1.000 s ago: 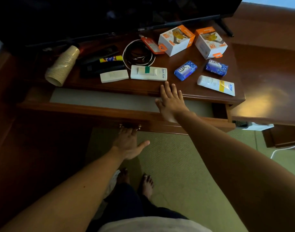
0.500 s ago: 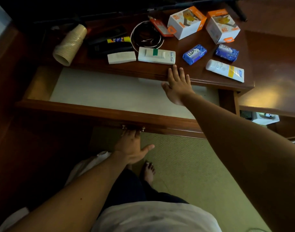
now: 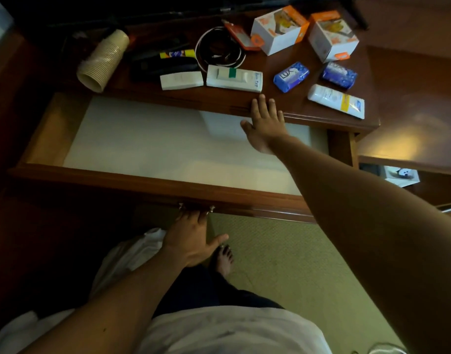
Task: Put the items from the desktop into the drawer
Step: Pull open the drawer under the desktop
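The wooden drawer stands pulled far out, its pale liner bare. My left hand grips the metal drawer handle from below. My right hand lies flat, fingers spread, on the desktop's front edge. Just beyond it lie a white remote with a green mark and a smaller white remote. Two blue soap bars and a white tube lie to the right.
Farther back are two orange-white boxes, a coiled cable, a flat orange packet, dark remotes and a stack of paper cups on its side. A screen's base runs behind. Green carpet lies below.
My left hand has pulled the drawer much farther out, exposing most of its liner. My right hand has stayed on the desk's front edge.
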`<state>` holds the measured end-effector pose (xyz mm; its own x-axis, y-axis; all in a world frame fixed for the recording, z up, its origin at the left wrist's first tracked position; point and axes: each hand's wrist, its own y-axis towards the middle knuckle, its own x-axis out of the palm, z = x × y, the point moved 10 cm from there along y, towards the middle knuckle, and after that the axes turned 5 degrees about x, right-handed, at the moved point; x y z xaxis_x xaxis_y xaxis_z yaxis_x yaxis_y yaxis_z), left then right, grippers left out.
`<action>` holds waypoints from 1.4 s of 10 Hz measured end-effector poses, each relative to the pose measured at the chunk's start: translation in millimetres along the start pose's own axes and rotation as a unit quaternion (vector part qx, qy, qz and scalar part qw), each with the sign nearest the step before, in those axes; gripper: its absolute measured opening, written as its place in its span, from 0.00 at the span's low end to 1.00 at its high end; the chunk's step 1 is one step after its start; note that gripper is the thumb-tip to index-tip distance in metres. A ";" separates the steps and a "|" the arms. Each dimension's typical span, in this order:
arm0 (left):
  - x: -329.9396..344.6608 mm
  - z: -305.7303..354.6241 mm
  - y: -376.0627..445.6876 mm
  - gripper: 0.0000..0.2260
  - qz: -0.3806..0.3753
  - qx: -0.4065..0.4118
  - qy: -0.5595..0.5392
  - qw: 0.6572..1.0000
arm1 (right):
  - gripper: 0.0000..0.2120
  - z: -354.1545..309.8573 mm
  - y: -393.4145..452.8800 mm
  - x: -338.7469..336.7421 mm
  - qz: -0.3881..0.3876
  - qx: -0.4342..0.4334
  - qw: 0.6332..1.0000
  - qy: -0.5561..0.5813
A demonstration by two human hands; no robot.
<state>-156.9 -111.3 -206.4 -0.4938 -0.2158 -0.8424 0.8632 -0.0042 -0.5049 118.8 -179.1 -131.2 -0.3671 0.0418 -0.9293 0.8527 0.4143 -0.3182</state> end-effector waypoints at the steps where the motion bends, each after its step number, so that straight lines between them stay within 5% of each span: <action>1: 3.5 2.0 -4.8 0.46 0.000 0.002 0.005 1.000 | 0.34 0.2 -3.4 1.7 -0.002 -0.002 1.000 -0.003; 12: -5.3 12.3 -24.7 0.33 -0.010 -0.018 -0.017 1.000 | 0.34 -4.0 -11.0 -1.4 -0.002 0.016 1.000 0.006; 14: -83.4 23.6 -18.6 0.29 0.123 0.040 -0.043 0.991 | 0.32 -9.9 -37.6 4.2 -0.006 -0.023 1.000 0.018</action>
<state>-129.3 -116.3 -122.4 -0.2596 -0.3032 -0.9169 0.9635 -0.0169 -0.2672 81.5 -185.6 -121.3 -0.3904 0.0689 -0.9181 0.8306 0.4565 -0.3189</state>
